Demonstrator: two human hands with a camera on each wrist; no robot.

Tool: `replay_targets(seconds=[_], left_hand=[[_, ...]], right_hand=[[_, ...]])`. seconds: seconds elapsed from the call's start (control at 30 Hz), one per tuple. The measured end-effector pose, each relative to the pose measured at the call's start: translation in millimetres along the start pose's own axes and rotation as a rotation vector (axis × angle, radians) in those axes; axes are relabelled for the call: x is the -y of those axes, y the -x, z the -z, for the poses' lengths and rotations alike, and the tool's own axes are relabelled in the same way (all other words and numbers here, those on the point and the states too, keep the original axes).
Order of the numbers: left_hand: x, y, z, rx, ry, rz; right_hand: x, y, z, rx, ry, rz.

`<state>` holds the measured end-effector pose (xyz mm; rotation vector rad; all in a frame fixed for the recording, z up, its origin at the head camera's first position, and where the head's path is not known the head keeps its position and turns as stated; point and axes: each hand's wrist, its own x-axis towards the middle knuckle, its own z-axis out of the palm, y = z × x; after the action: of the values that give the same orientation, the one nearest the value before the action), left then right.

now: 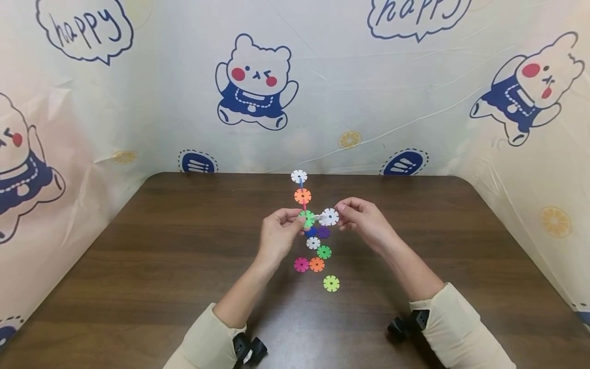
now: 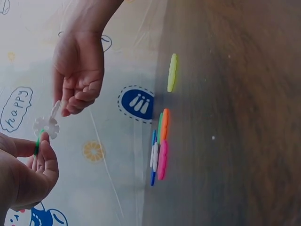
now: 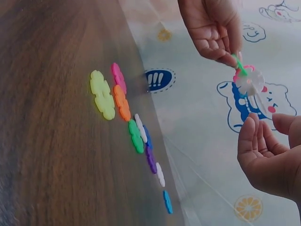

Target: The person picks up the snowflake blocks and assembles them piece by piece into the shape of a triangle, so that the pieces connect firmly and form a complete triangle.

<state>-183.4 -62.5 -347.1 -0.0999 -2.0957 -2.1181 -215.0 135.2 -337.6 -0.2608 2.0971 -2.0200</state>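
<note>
My left hand (image 1: pixel 279 234) pinches a green notched disc (image 1: pixel 308 219) between thumb and fingertips, held up over the table. Joined to this disc is a chain: a pink disc seen edge-on, an orange disc (image 1: pixel 302 196), a blue disc seen edge-on and a white disc (image 1: pixel 299 177) at the far end. To the right, a white disc seen edge-on (image 1: pixel 318 218) links the green one to another white disc (image 1: pixel 329 217). My right hand (image 1: pixel 366 220) is at that outer disc's edge, thumb and fingers apart in the right wrist view.
Loose discs lie on the brown table (image 1: pixel 184 246) below my hands: blue, purple (image 1: pixel 323 232), white (image 1: pixel 313 243), green (image 1: pixel 324 252), pink (image 1: pixel 301 264), orange (image 1: pixel 316 264) and yellow-green (image 1: pixel 331 283). A printed cloth (image 1: pixel 322 102) hangs behind the table.
</note>
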Motion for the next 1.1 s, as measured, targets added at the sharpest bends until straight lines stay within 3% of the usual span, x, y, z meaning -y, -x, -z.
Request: replay_targets(seconds=[0.17, 0.53, 0.9, 1.1], left_hand=[[-1.7, 0.2, 1.9, -0.004, -0.004, 0.010], [-3.0, 1.1, 2.3, -0.010, -0.006, 0.016], [-5.2, 1.9, 4.0, -0.016, -0.012, 0.032], [-5.8, 2.5, 5.4, -0.020, -0.012, 0.036]], right_hand=[[-3, -6, 3, -0.003, 0.025, -0.009], [-20, -35, 17, -0.032, 0.268, -0.047], [-42, -71, 33, -0.061, 0.250, -0.159], [-55, -80, 36, -0.047, 0.415, -0.193]])
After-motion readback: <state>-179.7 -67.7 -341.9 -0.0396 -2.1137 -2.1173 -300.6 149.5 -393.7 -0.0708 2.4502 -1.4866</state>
